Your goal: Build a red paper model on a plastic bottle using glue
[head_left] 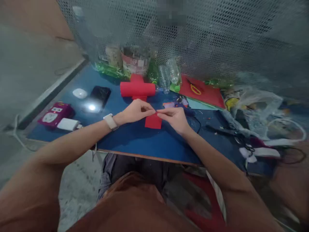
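My left hand (136, 111) and my right hand (175, 118) meet over a blue table (135, 138). Both pinch the top edge of a small red paper piece (153, 122), which hangs down from the fingertips just above the table. The left wrist wears a white watch (110, 121). Just beyond the hands lies a red paper roll (137, 89) resting across another red piece.
A black phone (100, 95), a white puck (79, 93), a purple power strip (56, 113) and a white charger (68, 124) sit at left. Plastic bottles (169, 75) line the back. Red sheets with yellow scissors (201, 90), plastic bags (253, 103) and black scissors (238, 137) lie at right.
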The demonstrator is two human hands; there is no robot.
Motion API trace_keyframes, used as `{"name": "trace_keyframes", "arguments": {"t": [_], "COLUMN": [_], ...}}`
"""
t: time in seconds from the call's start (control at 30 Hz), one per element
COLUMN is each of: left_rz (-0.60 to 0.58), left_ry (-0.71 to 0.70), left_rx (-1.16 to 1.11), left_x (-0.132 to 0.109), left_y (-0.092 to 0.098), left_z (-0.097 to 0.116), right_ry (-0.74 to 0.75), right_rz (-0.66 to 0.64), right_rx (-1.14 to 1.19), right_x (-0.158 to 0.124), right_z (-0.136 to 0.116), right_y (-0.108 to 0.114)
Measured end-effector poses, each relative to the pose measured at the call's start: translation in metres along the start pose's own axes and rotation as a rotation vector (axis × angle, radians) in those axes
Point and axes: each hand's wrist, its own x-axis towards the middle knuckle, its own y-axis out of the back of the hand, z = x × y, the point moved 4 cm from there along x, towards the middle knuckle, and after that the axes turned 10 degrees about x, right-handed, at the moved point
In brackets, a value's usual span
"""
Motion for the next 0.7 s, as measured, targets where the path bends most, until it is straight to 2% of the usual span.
{"name": "trace_keyframes", "arguments": {"t": [0.7], "left_rz": [0.023], "left_ry": [-0.017], "left_rx": [-0.005], "left_x": [-0.0007], "left_y": [-0.0002], "left_z": [-0.0007], "right_ry": [-0.020], "right_rz": [-0.026], "right_rx": [-0.025], "right_x": [-0.0008], "right_z": [-0.0047], "right_y": [-0.0054]}}
